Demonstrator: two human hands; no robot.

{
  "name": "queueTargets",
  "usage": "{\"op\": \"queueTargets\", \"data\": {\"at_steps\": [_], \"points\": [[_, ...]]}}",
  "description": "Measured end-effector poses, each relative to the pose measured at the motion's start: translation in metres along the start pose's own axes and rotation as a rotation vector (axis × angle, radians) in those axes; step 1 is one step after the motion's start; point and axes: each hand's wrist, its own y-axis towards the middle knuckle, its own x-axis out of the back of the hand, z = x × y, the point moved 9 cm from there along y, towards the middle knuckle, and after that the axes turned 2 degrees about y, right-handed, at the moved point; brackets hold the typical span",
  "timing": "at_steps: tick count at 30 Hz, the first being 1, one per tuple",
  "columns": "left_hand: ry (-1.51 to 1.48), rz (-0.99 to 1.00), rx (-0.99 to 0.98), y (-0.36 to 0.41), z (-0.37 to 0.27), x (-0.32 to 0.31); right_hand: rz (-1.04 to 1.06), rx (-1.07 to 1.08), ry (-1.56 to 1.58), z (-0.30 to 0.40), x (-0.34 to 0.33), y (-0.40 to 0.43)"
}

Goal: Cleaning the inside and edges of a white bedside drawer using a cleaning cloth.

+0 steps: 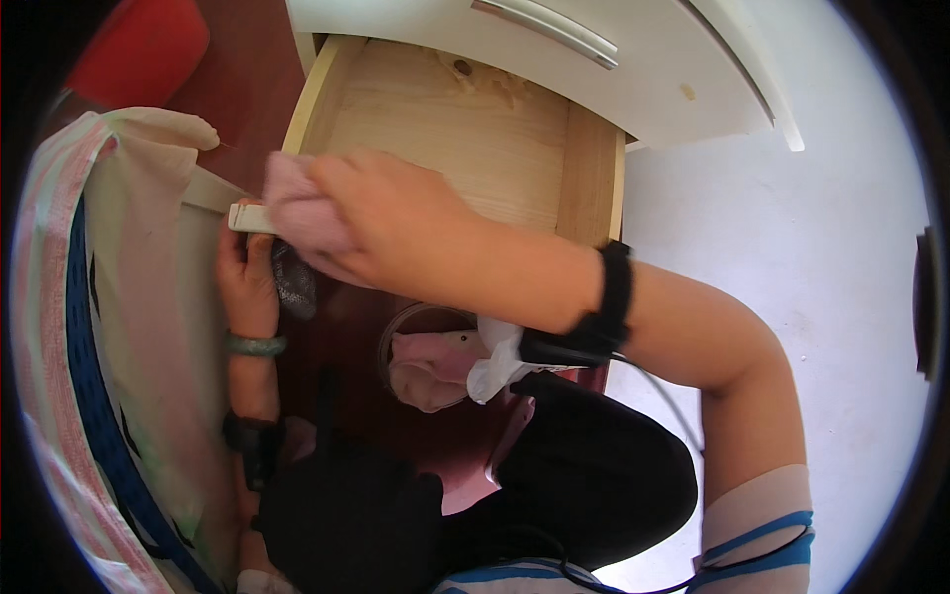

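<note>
A pulled-out wooden drawer (445,126) lies before me, its bottom bare where it shows. My right hand (386,211) reaches across to its front left corner, gripping a bunched pink cloth (300,200) and slightly blurred. The cloth is against the white end of the drawer front (250,218). Most of that front is hidden by my right hand and forearm. My left hand (250,286), below a green bangle (256,345), grasps the same white end between thumb and fingers. Beside the left thumb hangs a grey, shiny, textured thing (295,286), too unclear to name.
Above the drawer is a closed white drawer with a silver handle (549,30). On the dark red floor sits a round clear container (386,349) with pink cloth, beside a white plastic bag (493,371). Striped fabric (141,297) drapes at left; a red object (141,52) stands behind.
</note>
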Motion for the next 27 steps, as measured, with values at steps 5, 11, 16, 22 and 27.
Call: {"op": "queueTargets", "data": {"at_steps": [5,11,16,22,27], "points": [[-0.093,-0.024,-0.023,-0.001,0.005,-0.005,0.144,-0.167,0.225,-0.019,-0.004,-0.007],[-0.127,0.002,-0.053,-0.004,0.003,-0.001,0.292,-0.436,0.153,-0.066,0.074,-0.119],[-0.118,-0.002,-0.05,0.001,0.001,-0.003,0.367,-0.457,0.161,-0.064,0.065,-0.099],[-0.193,-0.011,-0.002,0.004,0.001,-0.004,0.205,-0.223,0.201,-0.027,-0.03,0.018],[-0.179,-0.013,0.009,0.003,0.006,-0.002,0.318,-0.325,0.421,-0.027,-0.02,0.013]]}}
